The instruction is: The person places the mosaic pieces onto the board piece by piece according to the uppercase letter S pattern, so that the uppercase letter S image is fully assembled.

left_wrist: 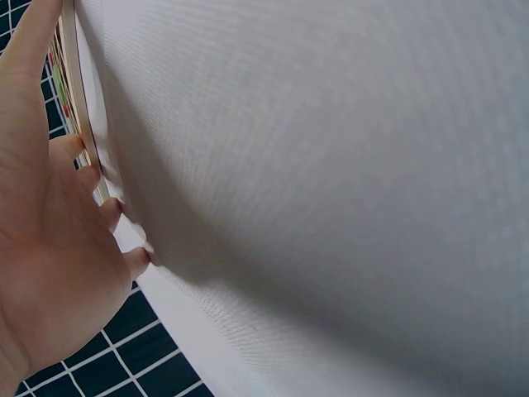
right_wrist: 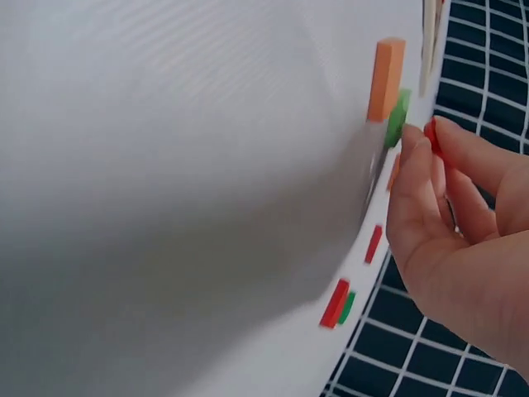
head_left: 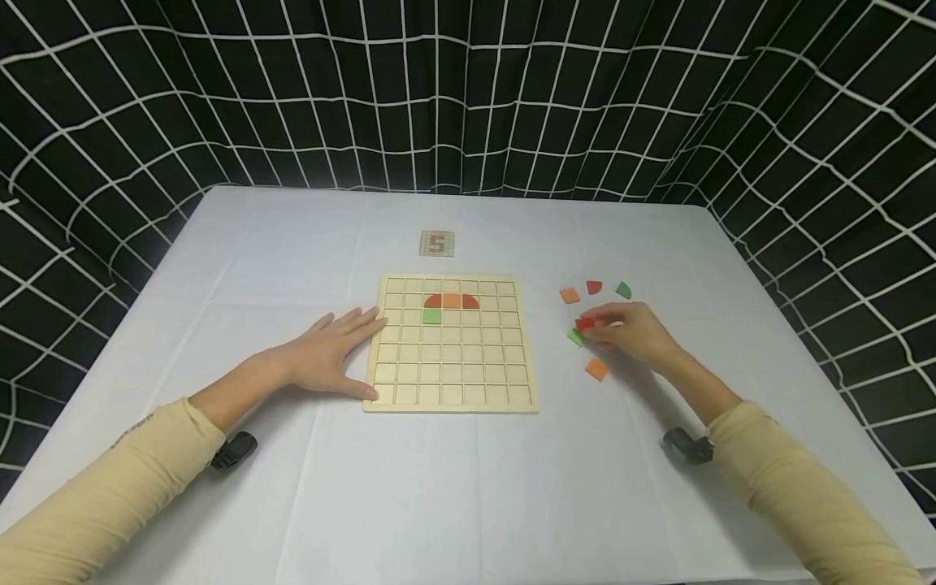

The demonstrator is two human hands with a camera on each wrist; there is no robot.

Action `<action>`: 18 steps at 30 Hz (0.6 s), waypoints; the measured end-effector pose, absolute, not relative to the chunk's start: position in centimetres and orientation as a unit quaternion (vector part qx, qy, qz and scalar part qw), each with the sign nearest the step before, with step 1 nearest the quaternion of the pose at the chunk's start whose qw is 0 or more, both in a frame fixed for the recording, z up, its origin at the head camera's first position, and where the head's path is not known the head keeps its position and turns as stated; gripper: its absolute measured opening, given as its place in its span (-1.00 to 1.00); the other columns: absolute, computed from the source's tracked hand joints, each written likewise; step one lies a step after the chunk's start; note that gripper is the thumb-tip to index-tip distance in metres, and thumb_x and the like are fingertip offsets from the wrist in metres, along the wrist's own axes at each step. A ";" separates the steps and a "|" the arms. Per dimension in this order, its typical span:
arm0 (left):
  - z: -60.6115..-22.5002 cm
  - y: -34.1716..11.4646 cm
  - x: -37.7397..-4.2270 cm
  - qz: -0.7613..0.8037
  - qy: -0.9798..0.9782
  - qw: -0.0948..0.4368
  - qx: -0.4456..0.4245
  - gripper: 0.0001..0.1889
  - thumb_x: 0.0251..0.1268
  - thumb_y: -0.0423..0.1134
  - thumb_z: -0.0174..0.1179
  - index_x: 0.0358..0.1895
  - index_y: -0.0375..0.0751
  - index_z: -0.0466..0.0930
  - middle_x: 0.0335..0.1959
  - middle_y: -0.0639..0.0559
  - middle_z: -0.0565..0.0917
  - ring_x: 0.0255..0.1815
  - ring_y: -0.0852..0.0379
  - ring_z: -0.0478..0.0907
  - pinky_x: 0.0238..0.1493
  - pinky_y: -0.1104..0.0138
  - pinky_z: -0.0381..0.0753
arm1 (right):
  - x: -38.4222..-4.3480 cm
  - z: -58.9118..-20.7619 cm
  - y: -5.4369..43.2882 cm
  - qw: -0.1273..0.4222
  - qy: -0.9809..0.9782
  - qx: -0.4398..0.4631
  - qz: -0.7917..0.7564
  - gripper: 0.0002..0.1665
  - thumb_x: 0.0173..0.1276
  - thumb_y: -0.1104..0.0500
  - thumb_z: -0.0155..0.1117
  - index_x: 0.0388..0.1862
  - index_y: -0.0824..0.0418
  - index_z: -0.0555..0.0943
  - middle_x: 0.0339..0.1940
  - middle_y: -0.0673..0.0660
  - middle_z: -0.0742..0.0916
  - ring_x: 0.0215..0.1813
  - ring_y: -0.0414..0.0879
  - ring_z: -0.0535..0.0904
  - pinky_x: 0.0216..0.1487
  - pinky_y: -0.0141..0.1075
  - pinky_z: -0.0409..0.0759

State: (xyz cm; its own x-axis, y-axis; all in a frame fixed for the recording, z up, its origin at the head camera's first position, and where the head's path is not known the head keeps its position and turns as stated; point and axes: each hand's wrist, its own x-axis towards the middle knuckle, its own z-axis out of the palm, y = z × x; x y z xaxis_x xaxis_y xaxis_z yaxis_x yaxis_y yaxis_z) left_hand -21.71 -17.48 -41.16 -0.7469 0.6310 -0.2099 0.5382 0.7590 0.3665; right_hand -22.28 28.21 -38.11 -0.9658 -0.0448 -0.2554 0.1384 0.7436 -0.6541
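A pale wooden grid board (head_left: 451, 353) lies on the white table. Near its top sit two red quarter-round pieces with an orange square (head_left: 452, 301) between them, and a green square (head_left: 432, 316) lies below the left one. With fingers spread, my left hand (head_left: 329, 353) rests against the board's left edge, thumb at the lower corner. Right of the board, my right hand (head_left: 636, 333) pinches a red piece (head_left: 585, 323) between thumb and fingers; its full shape is hidden. Just under those fingertips is a loose green piece (head_left: 574, 336), also seen in the right wrist view.
Around the right hand lie more loose pieces: orange squares (head_left: 596, 370), a red quarter-round (head_left: 594, 287) and a green quarter-round (head_left: 623, 290). Behind the board is a small gridded card (head_left: 436, 244) with a figure like a 5 or S. Black white-lined curtains surround the table.
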 end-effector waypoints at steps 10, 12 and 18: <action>-41.2 -17.5 -21.7 0.141 0.924 0.159 0.319 0.21 -0.09 0.50 0.17 0.53 -0.16 -0.10 0.54 -0.13 -0.14 0.51 -0.19 -0.25 0.36 -0.21 -0.29 | -23.1 -37.8 25.8 0.186 0.887 0.028 -0.422 -0.47 0.24 0.14 0.39 0.17 0.28 0.55 -0.01 0.22 0.57 -0.10 -0.01 0.55 -0.11 -0.36 0.58; -41.2 -17.5 -21.8 0.140 0.924 0.159 0.319 0.21 -0.09 0.51 0.17 0.53 -0.15 -0.10 0.54 -0.12 -0.14 0.51 -0.18 -0.25 0.36 -0.21 -0.29 | -23.3 -37.8 25.3 0.193 0.875 0.029 -0.443 -0.47 0.24 0.17 0.40 0.17 0.30 0.55 -0.03 0.22 0.56 -0.15 -0.05 0.59 -0.10 -0.35 0.61; -41.3 -17.5 -21.8 0.141 0.924 0.155 0.321 0.21 -0.10 0.51 0.17 0.53 -0.16 -0.09 0.54 -0.13 -0.13 0.50 -0.19 -0.24 0.36 -0.22 -0.27 | -23.6 -37.7 23.6 0.214 0.865 0.035 -0.452 -0.48 0.23 0.15 0.40 0.17 0.25 0.56 -0.03 0.20 0.55 -0.16 -0.07 0.62 -0.09 -0.33 0.62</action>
State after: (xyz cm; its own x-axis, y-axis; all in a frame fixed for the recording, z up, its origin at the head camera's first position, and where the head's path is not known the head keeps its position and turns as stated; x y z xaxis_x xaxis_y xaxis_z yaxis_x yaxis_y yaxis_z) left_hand -21.76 -17.53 -41.27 -0.7456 0.6369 -0.1962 0.5494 0.7541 0.3598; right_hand -23.59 23.56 -37.71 -0.9058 -0.1330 -0.4023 0.2541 0.5894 -0.7668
